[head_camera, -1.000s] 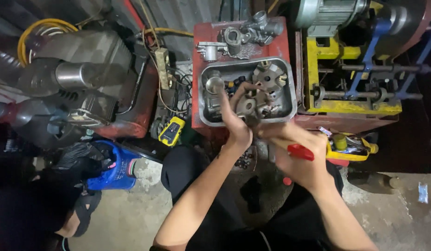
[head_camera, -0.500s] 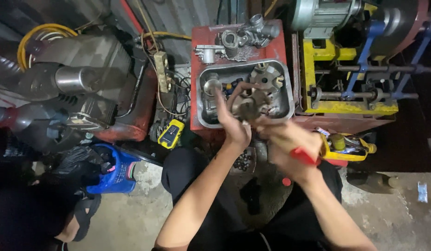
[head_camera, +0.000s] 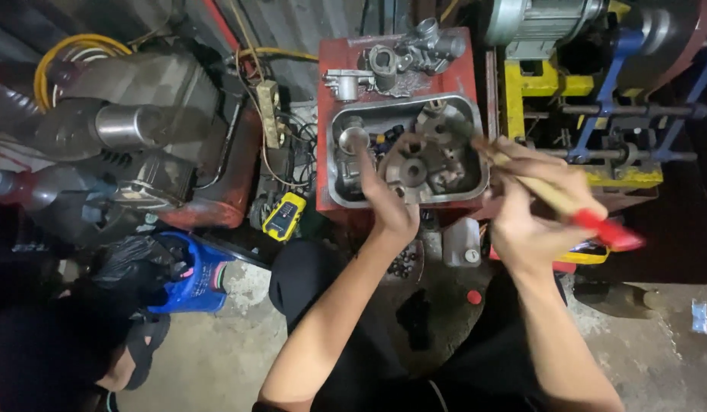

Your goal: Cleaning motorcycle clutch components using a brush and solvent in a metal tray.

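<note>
The left hand (head_camera: 388, 206) reaches into the metal tray (head_camera: 475, 133), fingers closed on a grey metal part (head_camera: 411, 169) at the tray's middle. Just right of the tray, the right hand (head_camera: 540, 210) grips a red-handled brush (head_camera: 575, 214), its tip over the tray's right rim.

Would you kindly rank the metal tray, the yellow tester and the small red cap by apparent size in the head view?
1. Metal tray, clearly largest.
2. Yellow tester.
3. Small red cap, smallest.

Single head-worn view, steeply downward and close over a metal tray (head_camera: 475, 194) at arm's reach.
</note>
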